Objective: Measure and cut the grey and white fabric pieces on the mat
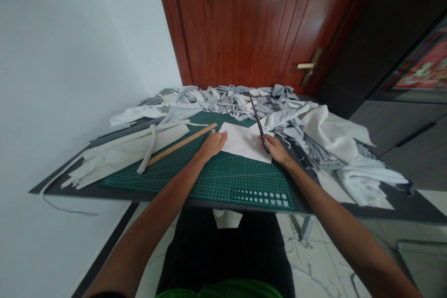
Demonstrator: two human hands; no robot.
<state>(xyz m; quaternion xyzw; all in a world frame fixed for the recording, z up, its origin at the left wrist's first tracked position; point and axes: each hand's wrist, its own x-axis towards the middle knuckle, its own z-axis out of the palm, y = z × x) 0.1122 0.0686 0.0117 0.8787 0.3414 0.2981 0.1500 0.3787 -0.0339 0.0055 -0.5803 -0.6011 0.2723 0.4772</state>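
Observation:
A pale, roughly rectangular piece of fabric (240,139) lies on the green cutting mat (223,177) in front of me. My left hand (213,143) is closed on its left edge, fingers curled and partly hidden. At the right edge, my right hand (274,147) grips dark scissors (259,123) whose blades point up and away from me; the hand also touches the fabric's right end. A wooden ruler (181,144) lies slanted on the mat, just left of my left hand.
Grey and white fabric scraps (223,100) pile along the table's back edge. Folded cream fabric (129,153) covers the left side, crumpled white cloth (331,135) the right. A wooden door (237,23) stands behind, a white wall (70,79) at left.

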